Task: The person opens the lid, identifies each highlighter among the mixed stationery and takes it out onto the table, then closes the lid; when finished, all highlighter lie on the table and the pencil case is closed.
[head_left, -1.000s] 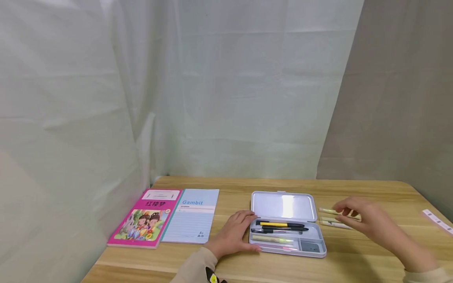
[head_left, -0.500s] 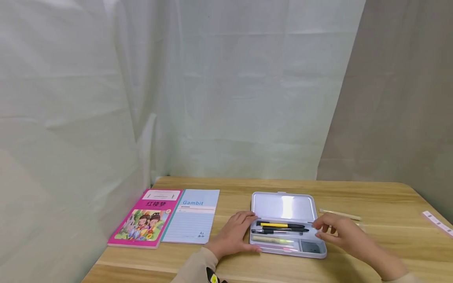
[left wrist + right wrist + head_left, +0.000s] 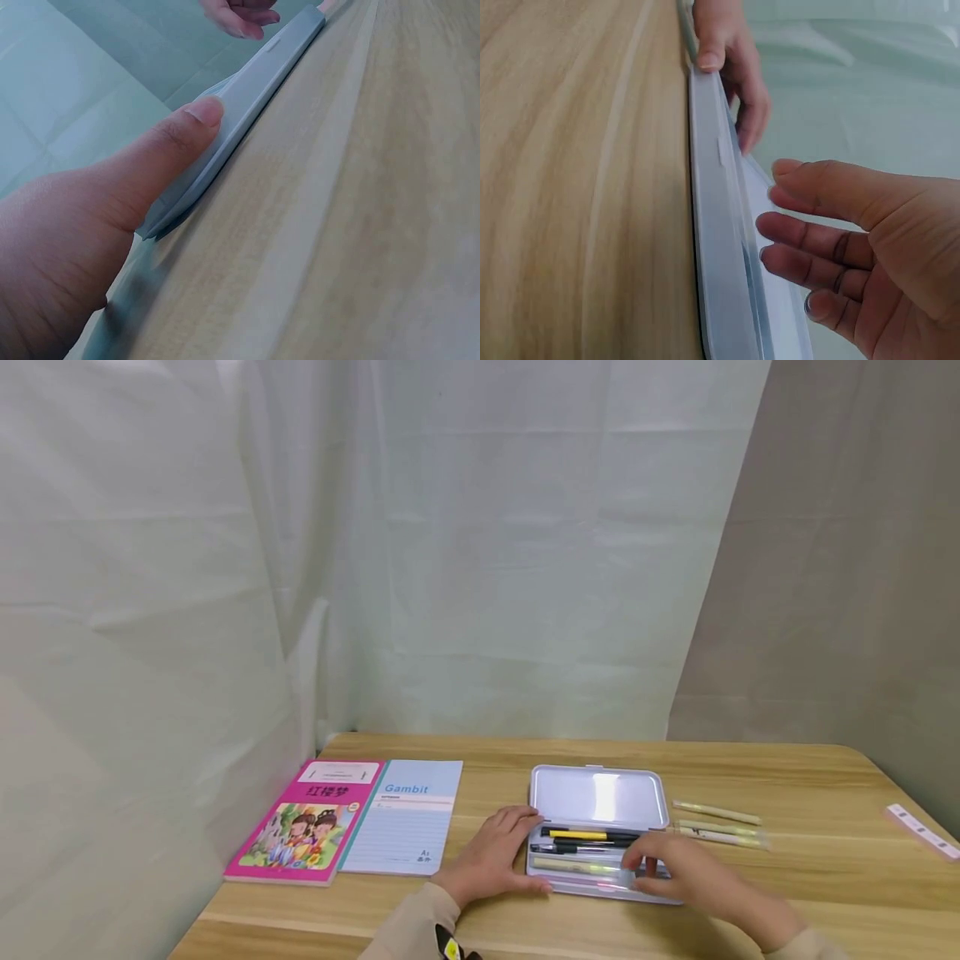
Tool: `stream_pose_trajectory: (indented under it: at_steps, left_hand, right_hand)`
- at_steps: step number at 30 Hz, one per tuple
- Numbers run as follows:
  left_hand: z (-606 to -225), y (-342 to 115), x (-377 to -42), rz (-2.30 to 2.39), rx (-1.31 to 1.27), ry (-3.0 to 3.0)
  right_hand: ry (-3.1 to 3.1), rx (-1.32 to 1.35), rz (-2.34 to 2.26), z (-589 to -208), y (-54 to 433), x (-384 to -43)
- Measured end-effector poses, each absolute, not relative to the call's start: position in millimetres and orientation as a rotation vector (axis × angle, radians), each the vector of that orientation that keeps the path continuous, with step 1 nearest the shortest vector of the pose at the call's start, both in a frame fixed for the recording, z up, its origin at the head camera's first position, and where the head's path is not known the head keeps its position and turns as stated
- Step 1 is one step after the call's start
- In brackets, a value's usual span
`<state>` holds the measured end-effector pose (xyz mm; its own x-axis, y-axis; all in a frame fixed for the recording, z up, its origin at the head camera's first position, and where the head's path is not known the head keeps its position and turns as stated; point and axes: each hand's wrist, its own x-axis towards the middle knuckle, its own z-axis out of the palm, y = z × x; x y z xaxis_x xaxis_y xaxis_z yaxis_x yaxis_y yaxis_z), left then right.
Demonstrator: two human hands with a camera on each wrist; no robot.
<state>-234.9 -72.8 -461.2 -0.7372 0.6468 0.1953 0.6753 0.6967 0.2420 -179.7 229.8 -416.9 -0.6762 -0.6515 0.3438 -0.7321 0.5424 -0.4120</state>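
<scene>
An open pencil case [image 3: 596,797], pale and shallow, lies on the table with its lid tipped back. In its tray are a yellow-and-black pen [image 3: 581,833], a black pen [image 3: 573,847] and a pale yellow highlighter [image 3: 570,865]. My left hand [image 3: 495,856] grips the case's left end, its thumb [image 3: 202,112] against the front wall and its fingers at the rear corner. My right hand [image 3: 686,872] hangs over the right part of the tray, fingers loosely bent, thumb and forefinger close together. Nothing shows between them in the right wrist view. This hand hides the tray's right compartment.
Several pale yellow pens [image 3: 717,812] lie on the table right of the case. A pink-and-white strip [image 3: 922,832] is near the right edge. To the left sit a pink book [image 3: 300,860] and a light blue notebook [image 3: 401,835]. Pale curtains [image 3: 525,568] hang behind the table.
My right hand has moved left from the pens on the table, past the case's right edge, to above the tray. My left hand has stayed at the case's left end.
</scene>
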Motion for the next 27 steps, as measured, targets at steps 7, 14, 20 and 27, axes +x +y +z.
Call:
stream_pose_trajectory:
  at_steps: [7, 14, 20, 27]
  left_hand:
    - [-459, -72, -236, -0.453, -1.09, -2.817]
    - [-459, -72, -236, -0.453, -1.086, -2.823]
    - [-460, -72, -236, -0.446, -1.098, -2.803]
    - [-461, -72, -235, -0.439, -1.103, -2.801]
  right_hand:
    - [-2.694, 1.203, 0.79, -419, 219, -183]
    - [-2.818, 1.161, 0.691, -419, 211, -184]
    - [-2.828, 1.166, 0.629, -423, 209, -185]
    - [-2.831, 1.166, 0.593, -428, 209, -184]
